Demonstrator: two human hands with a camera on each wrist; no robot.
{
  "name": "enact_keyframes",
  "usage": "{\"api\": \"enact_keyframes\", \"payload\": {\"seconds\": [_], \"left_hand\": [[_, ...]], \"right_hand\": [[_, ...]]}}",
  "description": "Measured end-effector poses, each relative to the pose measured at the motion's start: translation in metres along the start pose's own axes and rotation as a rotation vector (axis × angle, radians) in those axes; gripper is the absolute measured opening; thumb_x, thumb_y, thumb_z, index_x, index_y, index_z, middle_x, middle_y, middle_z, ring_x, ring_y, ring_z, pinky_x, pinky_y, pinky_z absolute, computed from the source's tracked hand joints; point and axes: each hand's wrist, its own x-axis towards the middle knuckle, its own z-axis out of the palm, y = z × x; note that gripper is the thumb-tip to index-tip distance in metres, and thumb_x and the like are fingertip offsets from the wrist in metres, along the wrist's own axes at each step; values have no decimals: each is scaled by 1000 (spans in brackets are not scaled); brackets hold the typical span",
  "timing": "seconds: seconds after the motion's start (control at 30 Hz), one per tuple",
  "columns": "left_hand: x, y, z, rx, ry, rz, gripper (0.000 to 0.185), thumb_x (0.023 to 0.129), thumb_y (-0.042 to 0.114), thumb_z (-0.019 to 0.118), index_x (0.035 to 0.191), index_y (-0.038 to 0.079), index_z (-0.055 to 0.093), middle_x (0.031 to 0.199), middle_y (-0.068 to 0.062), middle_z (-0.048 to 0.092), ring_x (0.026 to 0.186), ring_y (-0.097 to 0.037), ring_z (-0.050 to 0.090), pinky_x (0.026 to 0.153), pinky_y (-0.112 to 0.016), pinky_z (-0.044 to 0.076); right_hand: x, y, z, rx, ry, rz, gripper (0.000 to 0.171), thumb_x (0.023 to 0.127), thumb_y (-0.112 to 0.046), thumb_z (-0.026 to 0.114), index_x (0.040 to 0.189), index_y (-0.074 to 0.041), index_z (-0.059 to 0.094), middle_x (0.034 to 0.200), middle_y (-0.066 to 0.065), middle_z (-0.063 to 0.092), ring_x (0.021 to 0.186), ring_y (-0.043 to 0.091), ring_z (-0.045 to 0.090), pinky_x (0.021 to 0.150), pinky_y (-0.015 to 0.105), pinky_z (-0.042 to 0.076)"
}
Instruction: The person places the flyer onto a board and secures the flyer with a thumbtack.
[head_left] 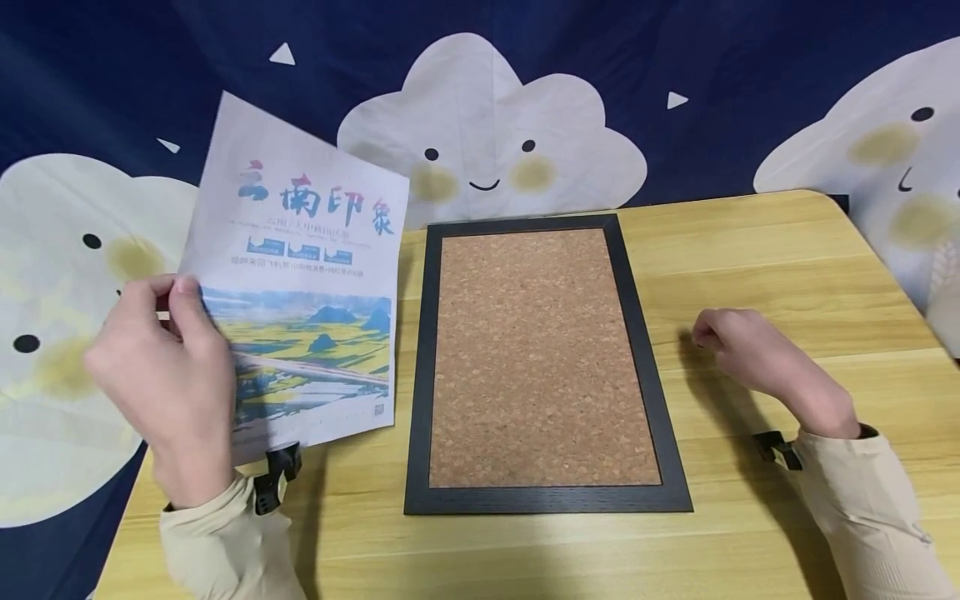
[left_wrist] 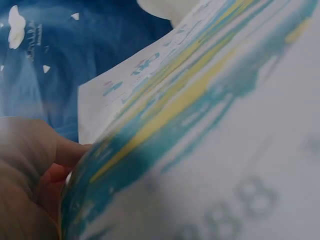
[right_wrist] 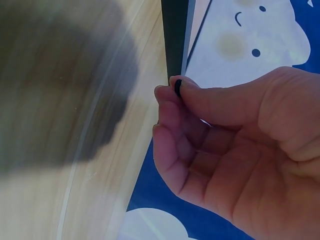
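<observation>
The left hand (head_left: 168,375) pinches a paper poster (head_left: 300,283) by its edge and holds it up, tilted, just left of the cork board (head_left: 543,358). The board lies flat on the wood table (head_left: 787,250). Right of the board, the right hand (head_left: 750,350) curls its fingers (right_wrist: 172,107) and pinches a tiny black thing (right_wrist: 178,88), prob. a pin.

The poster (head_left: 300,275) lifted over the desk's left edge bears the large multicoloured heading 云南印象 across its top, smaller lines beneath too blurred to read, and blurred digits resembling 888 in the left wrist view.
</observation>
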Motion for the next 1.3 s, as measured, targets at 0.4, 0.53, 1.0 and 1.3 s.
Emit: {"api": "enact_keyframes", "payload": {"seconds": [0.4,0.53,1.0,1.3], "left_hand": [[-7,17,21,-318,-29,-207,23,106,17,57,108,2,74,88,14,61,69,0,59,58,-11,41],[-13,23,30,-375,-109,-243,21,106,12,55,110,-2,70,84,15,55,65,-4,55,55,-13,39],[-41,40,61,-485,-348,-227,21,108,9,52,114,-7,63,91,-8,65,56,-3,51,51,-17,38],[-57,50,72,-544,-437,-203,19,107,8,53,116,-6,63,97,-13,68,48,-3,47,45,-18,34]], "right_hand": [[-2,1,1,-9,17,-13,17,91,13,53,94,7,68,90,15,71,86,34,66,80,55,53],[-3,2,1,-8,24,-18,16,92,13,54,92,6,68,88,13,70,82,32,65,78,53,52],[-5,2,1,1,30,-19,16,91,13,53,91,6,67,86,12,70,82,33,65,77,53,52],[-6,4,3,-6,46,-18,15,91,13,54,91,7,68,87,14,71,84,36,67,78,54,53]]}}
